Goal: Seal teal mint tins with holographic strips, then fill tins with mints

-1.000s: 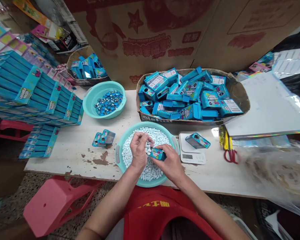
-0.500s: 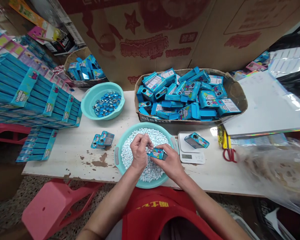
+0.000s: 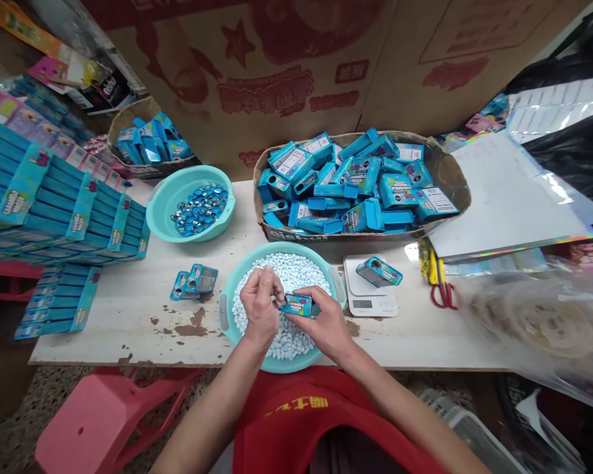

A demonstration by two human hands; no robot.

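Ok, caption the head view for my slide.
Over white pellets in a basin, right hand holds a box, left hand at its end.

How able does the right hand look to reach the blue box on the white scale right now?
To touch it, probably yes: the blue box on the scale sits near the right hand, just past the bowl's rim. Grasping looks unlikely, since that hand holds another box.

You are in a small packing workshop. You can tell from the big bowl (image 3: 284, 367) of white pieces (image 3: 296, 343) on your worn white table (image 3: 422, 339): right of the bowl sits a scale (image 3: 388, 305), behind it a carton (image 3: 452, 187) full of little blue boxes (image 3: 358, 186), and well to its left, stacks of blue packs (image 3: 62, 204).
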